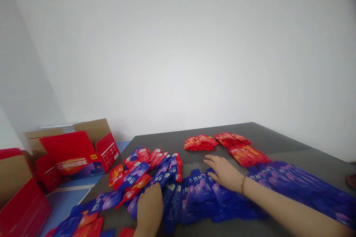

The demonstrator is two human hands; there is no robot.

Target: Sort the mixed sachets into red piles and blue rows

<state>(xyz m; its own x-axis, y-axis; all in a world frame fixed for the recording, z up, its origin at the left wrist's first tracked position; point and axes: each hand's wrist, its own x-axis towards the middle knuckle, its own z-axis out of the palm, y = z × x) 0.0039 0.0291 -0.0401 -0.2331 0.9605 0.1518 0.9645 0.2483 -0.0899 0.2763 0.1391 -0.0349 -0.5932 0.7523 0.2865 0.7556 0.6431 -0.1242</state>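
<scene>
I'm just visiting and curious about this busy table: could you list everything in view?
Blue packets: many, blue, overlapping rows, table's near right.
Red packets: many, red-orange, fanned rows, far side.
Mixed heap: many packets, red and blue, left.
Table: one, dark grey, under all packets.
Boxes: several, red with brown card, open, far left.
Wall: one, white, behind.
Wrist cord: one, red, right wrist.
Left hand: one, palm down, mixed heap's near edge.
Right hand: one, flat on blue packets.

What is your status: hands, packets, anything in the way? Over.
Left hand on mixed pile, grip unclear. Right hand flat on blue packets. Red packets beyond, untouched. Over.
</scene>
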